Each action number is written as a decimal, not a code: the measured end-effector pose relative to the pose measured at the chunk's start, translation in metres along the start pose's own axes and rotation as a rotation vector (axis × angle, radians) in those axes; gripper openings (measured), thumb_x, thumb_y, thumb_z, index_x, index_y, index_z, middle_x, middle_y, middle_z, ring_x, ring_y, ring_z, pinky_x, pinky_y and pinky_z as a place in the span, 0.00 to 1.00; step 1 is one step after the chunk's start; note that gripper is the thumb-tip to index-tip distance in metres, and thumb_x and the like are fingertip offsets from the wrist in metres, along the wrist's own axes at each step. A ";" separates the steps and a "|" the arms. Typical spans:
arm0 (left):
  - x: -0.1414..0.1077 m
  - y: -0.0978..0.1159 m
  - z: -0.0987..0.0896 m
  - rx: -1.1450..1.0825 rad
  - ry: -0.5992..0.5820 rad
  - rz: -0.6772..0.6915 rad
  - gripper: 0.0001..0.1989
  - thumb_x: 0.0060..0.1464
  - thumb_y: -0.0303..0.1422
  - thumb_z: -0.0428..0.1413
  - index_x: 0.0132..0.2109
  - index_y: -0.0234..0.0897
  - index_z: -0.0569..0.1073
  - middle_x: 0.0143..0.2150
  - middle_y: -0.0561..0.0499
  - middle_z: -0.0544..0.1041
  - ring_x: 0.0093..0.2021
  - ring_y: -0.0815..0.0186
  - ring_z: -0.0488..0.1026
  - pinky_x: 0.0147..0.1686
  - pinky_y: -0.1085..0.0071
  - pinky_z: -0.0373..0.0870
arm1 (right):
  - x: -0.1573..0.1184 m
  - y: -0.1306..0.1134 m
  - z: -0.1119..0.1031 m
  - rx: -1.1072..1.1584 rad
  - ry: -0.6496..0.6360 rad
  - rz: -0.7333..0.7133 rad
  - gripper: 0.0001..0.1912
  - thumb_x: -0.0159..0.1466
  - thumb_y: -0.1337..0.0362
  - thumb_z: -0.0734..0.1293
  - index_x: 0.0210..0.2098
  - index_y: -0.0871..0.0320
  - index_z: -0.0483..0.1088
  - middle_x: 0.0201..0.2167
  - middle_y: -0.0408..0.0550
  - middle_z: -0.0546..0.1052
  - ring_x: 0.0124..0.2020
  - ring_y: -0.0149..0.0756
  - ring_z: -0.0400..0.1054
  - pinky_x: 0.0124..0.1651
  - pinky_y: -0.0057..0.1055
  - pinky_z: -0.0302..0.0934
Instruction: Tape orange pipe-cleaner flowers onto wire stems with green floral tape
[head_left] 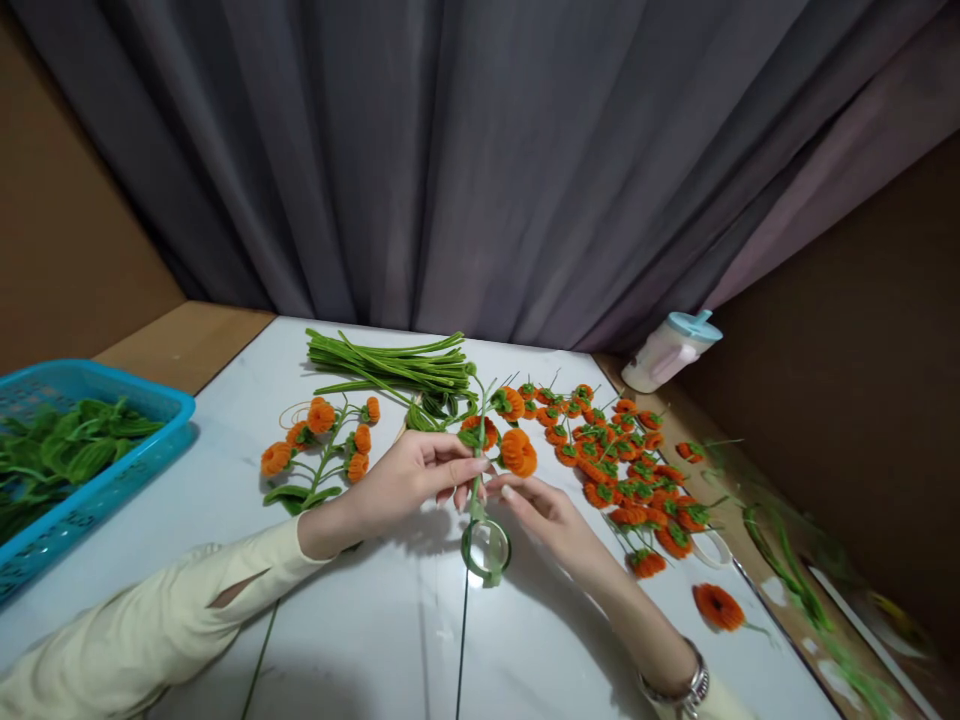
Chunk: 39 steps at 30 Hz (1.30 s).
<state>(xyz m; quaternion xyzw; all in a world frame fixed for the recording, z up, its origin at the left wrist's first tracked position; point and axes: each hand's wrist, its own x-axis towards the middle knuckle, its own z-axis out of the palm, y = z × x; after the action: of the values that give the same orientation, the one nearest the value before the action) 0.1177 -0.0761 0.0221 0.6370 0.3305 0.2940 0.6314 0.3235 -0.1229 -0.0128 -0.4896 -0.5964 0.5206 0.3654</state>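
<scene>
My left hand (420, 472) pinches the green stem (478, 470) of an upright branch between thumb and fingers. Orange ribbed, pumpkin-like chenille flowers (518, 453) sit along this branch, with a curled green tip at its top. From the stem's lower end hangs a roll of green floral tape (487, 580), its strip running up to the stem. On the other side, my right hand (551, 520) has its fingertips at the stem, thumb and fingers bent close together; whether anything is between them I cannot make out.
A finished-looking orange branch (326, 450) lies left of my hands. Green chenille stems (390, 360) are bundled behind. Many loose orange flowers (637, 480) spread at the right, with one flower (718, 607) nearer. A blue basket (176, 405) holds green leaves; a lidded cup (667, 355) stands back right.
</scene>
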 end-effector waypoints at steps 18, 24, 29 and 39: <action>0.028 -0.081 -0.007 -0.400 0.064 -0.137 0.11 0.52 0.37 0.59 0.33 0.31 0.77 0.26 0.52 0.73 0.21 0.76 0.61 0.22 0.78 0.55 | -0.001 0.040 0.001 -0.340 0.060 -0.118 0.15 0.63 0.71 0.57 0.47 0.56 0.67 0.47 0.52 0.73 0.49 0.39 0.68 0.52 0.38 0.62; 0.029 -0.079 -0.008 -0.506 0.046 -0.164 0.10 0.51 0.34 0.61 0.32 0.28 0.77 0.25 0.51 0.73 0.21 0.77 0.61 0.21 0.79 0.56 | 0.000 0.046 -0.007 -0.453 0.085 -0.089 0.09 0.61 0.68 0.63 0.42 0.58 0.68 0.40 0.51 0.73 0.42 0.40 0.68 0.46 0.38 0.63; 0.031 -0.081 -0.011 -0.637 0.020 -0.212 0.13 0.46 0.37 0.64 0.27 0.30 0.74 0.22 0.51 0.71 0.21 0.75 0.62 0.20 0.78 0.56 | -0.003 0.044 -0.010 -0.577 0.094 -0.091 0.10 0.61 0.72 0.59 0.41 0.60 0.69 0.35 0.50 0.69 0.33 0.36 0.66 0.38 0.34 0.63; 0.029 -0.081 -0.015 -0.801 -0.004 -0.205 0.11 0.38 0.33 0.66 0.27 0.32 0.73 0.22 0.51 0.71 0.23 0.70 0.66 0.22 0.75 0.60 | -0.003 0.045 -0.035 -0.768 0.217 -0.031 0.12 0.60 0.75 0.57 0.40 0.59 0.65 0.39 0.52 0.70 0.35 0.39 0.67 0.37 0.35 0.62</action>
<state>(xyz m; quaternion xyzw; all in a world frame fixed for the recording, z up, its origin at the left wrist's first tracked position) 0.1192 -0.0457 -0.0597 0.3053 0.2503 0.3337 0.8560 0.3667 -0.1173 -0.0497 -0.6336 -0.7130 0.1993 0.2246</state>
